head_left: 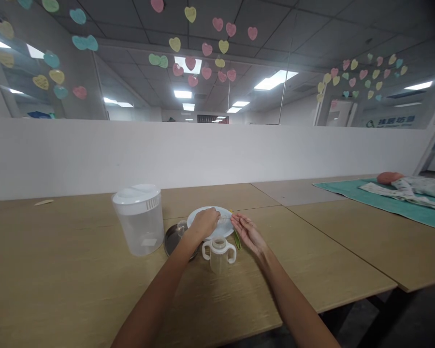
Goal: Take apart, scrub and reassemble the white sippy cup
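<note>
Over the left part of a pale blue plate (212,231) is my left hand (205,222), its fingers closed around something small and clear that I cannot make out. My right hand (248,232) is at the plate's right edge, palm turned up, fingertips pressed together near the same small clear piece. An open, lidless bottle with two white handles (219,256) stands upright just in front of the plate. Behind my left forearm lies a dark round metal dish (171,240) with a clear dome-shaped piece (181,226) in it. A green utensil (237,239) lies beside my right hand.
A clear tub with a white lid (139,220) stands left of the dish. On the right, a teal cloth (366,195) bears a doll in patterned clothing (422,186). A white wall (203,154) rises behind the wooden table (76,285), whose front edge is at lower right.
</note>
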Demonstrator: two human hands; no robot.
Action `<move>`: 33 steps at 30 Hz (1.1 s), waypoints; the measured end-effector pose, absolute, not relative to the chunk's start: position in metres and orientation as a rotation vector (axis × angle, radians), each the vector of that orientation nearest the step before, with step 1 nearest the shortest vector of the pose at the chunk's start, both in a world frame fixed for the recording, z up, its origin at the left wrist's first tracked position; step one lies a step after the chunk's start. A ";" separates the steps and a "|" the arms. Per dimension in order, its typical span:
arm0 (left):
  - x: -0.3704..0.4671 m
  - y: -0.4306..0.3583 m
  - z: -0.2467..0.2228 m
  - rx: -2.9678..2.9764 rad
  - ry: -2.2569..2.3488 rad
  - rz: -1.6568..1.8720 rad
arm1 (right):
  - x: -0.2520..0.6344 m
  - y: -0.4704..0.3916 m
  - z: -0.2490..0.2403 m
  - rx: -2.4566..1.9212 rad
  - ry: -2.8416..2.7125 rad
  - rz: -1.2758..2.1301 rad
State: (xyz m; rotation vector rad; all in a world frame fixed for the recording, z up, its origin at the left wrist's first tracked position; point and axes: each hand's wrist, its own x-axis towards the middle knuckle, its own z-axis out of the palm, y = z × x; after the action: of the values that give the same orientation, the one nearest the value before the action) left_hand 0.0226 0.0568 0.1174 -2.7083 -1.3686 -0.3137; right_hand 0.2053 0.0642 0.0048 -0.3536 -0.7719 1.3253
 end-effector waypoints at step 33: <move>0.023 0.054 0.117 -2.682 -1.265 -0.333 | 0.206 0.062 0.009 -0.374 -0.735 1.234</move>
State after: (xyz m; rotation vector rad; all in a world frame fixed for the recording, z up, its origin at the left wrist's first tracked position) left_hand 0.0234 0.0544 0.1172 -2.6819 -1.2654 -0.3333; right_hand 0.2060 0.0624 0.0087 -0.3738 -0.7354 1.2343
